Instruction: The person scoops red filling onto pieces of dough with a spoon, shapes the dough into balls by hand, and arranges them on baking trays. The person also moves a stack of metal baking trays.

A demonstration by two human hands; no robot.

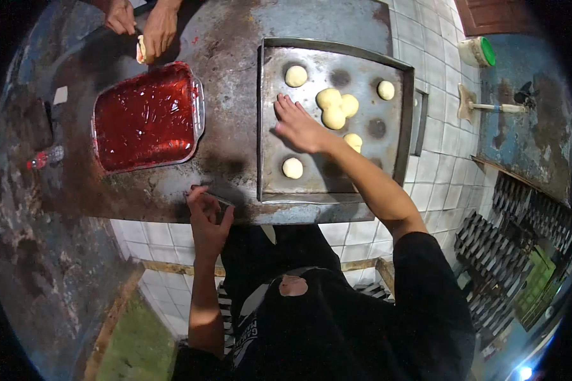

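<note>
1. While the right hand (300,129) lay palm down on the metal tray (363,68), its fingers were extended and slightly apart. Whether anything lay beneath the palm could not be told.
2. The dough balls (295,77) were pale yellow, rounded and plain-surfaced. Those in the middle appeared larger than the single balls around them.
3. Count of dough balls in view: seven, all in the tray. Three touched one another in a cluster near the centre; one, partly hidden by the right forearm, sat just beside the cluster on the side nearer the wearer. Three sat apart: two toward the far corners, one toward the near left corner.
4. Count of trays: one. It was rectangular, with low raised walls and dark round marks on its floor, and rested on the stained worktop (230,70).
5. The left hand (208,213) was at the near edge of the worktop, fingers partly curled and thumb apart. Whether it gripped anything could not be told.
6. Count of glass dishes: one. The glass dish (199,114) stood left of the tray, filled with a glossy red substance (143,117).
7. A second person's two hands (161,30) held one small pale piece (141,49) with reddish marks, just beyond the dish.
</note>
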